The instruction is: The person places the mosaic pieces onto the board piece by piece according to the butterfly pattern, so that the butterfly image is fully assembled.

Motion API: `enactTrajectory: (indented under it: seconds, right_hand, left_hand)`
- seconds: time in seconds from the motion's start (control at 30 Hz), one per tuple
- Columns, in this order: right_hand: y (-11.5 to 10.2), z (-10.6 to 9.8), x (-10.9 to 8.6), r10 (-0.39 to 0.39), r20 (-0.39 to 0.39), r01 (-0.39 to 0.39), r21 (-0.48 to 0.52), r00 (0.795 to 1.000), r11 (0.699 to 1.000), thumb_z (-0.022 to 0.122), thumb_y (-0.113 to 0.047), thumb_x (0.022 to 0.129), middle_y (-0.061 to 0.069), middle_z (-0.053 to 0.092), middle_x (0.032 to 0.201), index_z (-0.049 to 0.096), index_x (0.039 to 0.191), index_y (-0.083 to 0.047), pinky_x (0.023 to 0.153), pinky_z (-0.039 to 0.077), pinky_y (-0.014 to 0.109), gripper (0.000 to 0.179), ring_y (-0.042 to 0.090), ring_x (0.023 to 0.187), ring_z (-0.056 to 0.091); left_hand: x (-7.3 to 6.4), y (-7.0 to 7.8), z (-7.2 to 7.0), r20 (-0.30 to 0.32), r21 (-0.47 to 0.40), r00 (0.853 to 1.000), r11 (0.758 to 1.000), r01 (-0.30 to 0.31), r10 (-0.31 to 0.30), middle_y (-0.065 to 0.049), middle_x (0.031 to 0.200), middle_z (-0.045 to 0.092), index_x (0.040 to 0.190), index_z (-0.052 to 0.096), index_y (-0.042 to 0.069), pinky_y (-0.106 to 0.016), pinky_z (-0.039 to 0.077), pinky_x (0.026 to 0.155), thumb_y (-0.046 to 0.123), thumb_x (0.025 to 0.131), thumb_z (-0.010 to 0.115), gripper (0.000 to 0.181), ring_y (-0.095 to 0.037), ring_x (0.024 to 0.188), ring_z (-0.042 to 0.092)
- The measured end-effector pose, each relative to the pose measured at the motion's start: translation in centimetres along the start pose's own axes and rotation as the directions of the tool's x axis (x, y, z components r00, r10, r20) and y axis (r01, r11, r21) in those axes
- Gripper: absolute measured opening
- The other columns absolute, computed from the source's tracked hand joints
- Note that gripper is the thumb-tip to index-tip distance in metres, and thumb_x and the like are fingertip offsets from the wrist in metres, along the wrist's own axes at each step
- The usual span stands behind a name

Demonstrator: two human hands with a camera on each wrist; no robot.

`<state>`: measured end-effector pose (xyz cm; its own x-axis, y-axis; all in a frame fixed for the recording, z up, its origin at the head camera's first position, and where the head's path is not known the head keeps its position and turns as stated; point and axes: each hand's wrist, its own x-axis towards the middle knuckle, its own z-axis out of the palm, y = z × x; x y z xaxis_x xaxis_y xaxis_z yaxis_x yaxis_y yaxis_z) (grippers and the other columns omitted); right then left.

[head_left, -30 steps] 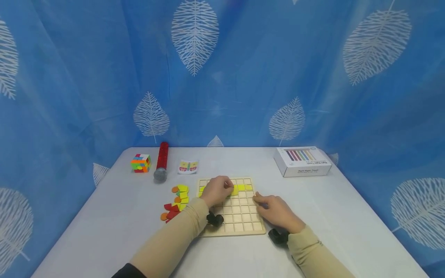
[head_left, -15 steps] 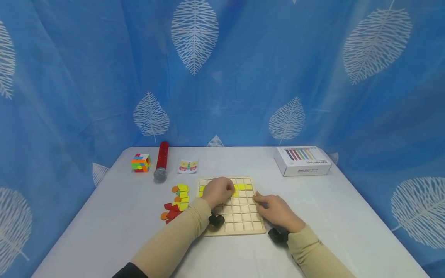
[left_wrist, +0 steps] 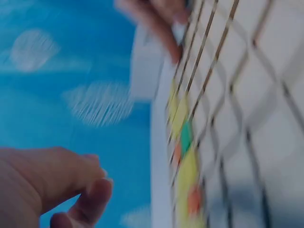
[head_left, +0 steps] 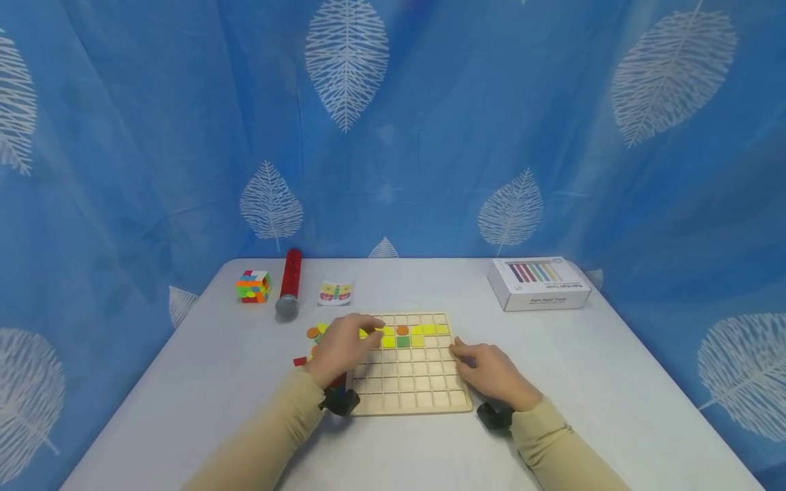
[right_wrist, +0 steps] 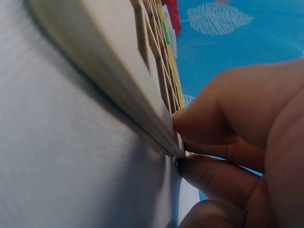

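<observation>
Tiles, flat, square and yellow, sit in the upper rows of a pale wooden grid board on the white tabletop in the head view, around a green square tile and a flat orange disc. The left hand hangs over the board's left side, partly hiding loose pieces beside it, including a red flat piece. Its low sleeve or wrist camera could sweep these about.

In the blurred left wrist view, that hand's thumb and forefinger bend close together with nothing visible between them.

In the right wrist view, the right hand pinches the board's edge, thumb on top; a careless tug or lift there would probably jolt seated tiles from their cells.
</observation>
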<state>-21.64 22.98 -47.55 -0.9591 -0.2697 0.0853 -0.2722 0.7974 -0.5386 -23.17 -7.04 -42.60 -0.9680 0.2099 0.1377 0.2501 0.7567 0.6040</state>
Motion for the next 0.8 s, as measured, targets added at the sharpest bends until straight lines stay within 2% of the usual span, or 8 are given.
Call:
enactTrajectory:
  seconds: [0.07, 0.17, 0.23, 0.3, 0.43, 0.53, 0.67, 0.8]
  right_hand:
    - [-0.1, 0.1, 0.0, -0.006, 0.004, 0.006, -0.009, 1.000, 1.000, 0.066, -0.018, 0.095, 0.011, 0.059, 0.145, 0.068, 0.134, -0.006, 0.110, 0.045, 0.053, 0.040, 0.036, 0.134, 0.056]
    - [-0.2, 0.0, 0.0, -0.003, 0.017, 0.003, -0.019, 1.000, 1.000, 0.065, -0.018, 0.096, 0.012, 0.058, 0.146, 0.067, 0.135, -0.006, 0.110, 0.044, 0.053, 0.041, 0.037, 0.135, 0.055]
    - [-0.3, 0.0, 0.0, -0.003, 0.020, 0.003, -0.022, 1.000, 1.000, 0.065, -0.018, 0.096, 0.013, 0.058, 0.146, 0.067, 0.135, -0.006, 0.110, 0.044, 0.054, 0.041, 0.038, 0.136, 0.054]
    - [-0.4, -0.1, 0.0, -0.004, 0.022, 0.005, -0.020, 1.000, 1.000, 0.064, -0.018, 0.097, 0.013, 0.058, 0.146, 0.067, 0.135, -0.006, 0.111, 0.043, 0.055, 0.041, 0.039, 0.136, 0.054]
    - [-0.2, -0.6, -0.2, -0.002, 0.016, 0.003, -0.019, 1.000, 1.000, 0.064, -0.017, 0.096, 0.015, 0.058, 0.146, 0.067, 0.135, -0.005, 0.110, 0.044, 0.056, 0.040, 0.041, 0.135, 0.054]
    - [-0.3, -0.6, -0.2, 0.012, 0.023, -0.012, -0.016, 1.000, 1.000, 0.064, -0.017, 0.096, 0.014, 0.058, 0.146, 0.066, 0.135, -0.005, 0.110, 0.043, 0.056, 0.041, 0.041, 0.136, 0.053]
    - [-0.5, -0.5, -0.1, 0.030, 0.032, -0.030, -0.006, 0.999, 1.000, 0.064, -0.018, 0.096, 0.014, 0.057, 0.147, 0.066, 0.136, -0.005, 0.111, 0.041, 0.057, 0.042, 0.041, 0.138, 0.051]
    - [-0.6, -0.2, 0.1, 0.036, 0.035, -0.036, -0.002, 0.999, 0.999, 0.064, -0.019, 0.096, 0.013, 0.057, 0.147, 0.066, 0.136, -0.006, 0.112, 0.041, 0.055, 0.042, 0.039, 0.138, 0.051]
  left_hand:
    - [-1.1, -1.8, -2.1, -0.051, -0.033, 0.997, 0.998, 0.057, -0.058, 0.001, 0.116, 0.075, 0.118, 0.077, 0.018, -0.039, 0.055, 0.088, 0.027, 0.096, 0.073, 0.025, -0.021, 0.102, 0.065]
    - [-2.7, -4.8, -4.8, -0.103, -0.068, 0.984, 0.988, 0.138, -0.144, -0.001, 0.113, 0.074, 0.118, 0.075, 0.015, -0.034, 0.054, 0.075, 0.028, 0.096, 0.073, 0.025, -0.021, 0.090, 0.061]
    - [-3.5, -6.8, -5.9, -0.118, -0.089, 0.970, 0.976, 0.201, -0.211, -0.004, 0.114, 0.072, 0.121, 0.074, 0.014, -0.033, 0.054, 0.074, 0.029, 0.098, 0.070, 0.028, -0.022, 0.090, 0.060]
    - [-4.0, -8.7, -6.5, -0.139, -0.105, 0.955, 0.963, 0.250, -0.263, -0.008, 0.118, 0.070, 0.124, 0.072, 0.012, -0.039, 0.055, 0.079, 0.028, 0.099, 0.068, 0.029, -0.026, 0.097, 0.060]
    - [-3.6, -11.3, -5.8, -0.147, -0.122, 0.939, 0.948, 0.294, -0.310, -0.013, 0.125, 0.068, 0.130, 0.069, 0.010, -0.052, 0.051, 0.098, 0.023, 0.101, 0.065, 0.032, -0.032, 0.113, 0.059]
    - [-2.8, -12.5, -4.9, -0.136, -0.115, 0.937, 0.944, 0.309, -0.323, -0.014, 0.126, 0.067, 0.135, 0.066, 0.011, -0.052, 0.051, 0.099, 0.024, 0.101, 0.065, 0.037, -0.031, 0.110, 0.060]
    - [-1.9, -13.4, -3.9, -0.139, -0.044, 0.950, 0.960, 0.277, -0.280, -0.012, 0.122, 0.066, 0.143, 0.061, 0.014, -0.045, 0.055, 0.090, 0.026, 0.099, 0.068, 0.046, -0.026, 0.099, 0.061]
    - [-1.3, -13.9, -3.5, -0.116, 0.095, 0.972, 0.972, 0.213, -0.202, -0.009, 0.117, 0.067, 0.147, 0.057, 0.017, -0.041, 0.057, 0.084, 0.030, 0.097, 0.070, 0.053, -0.022, 0.096, 0.060]
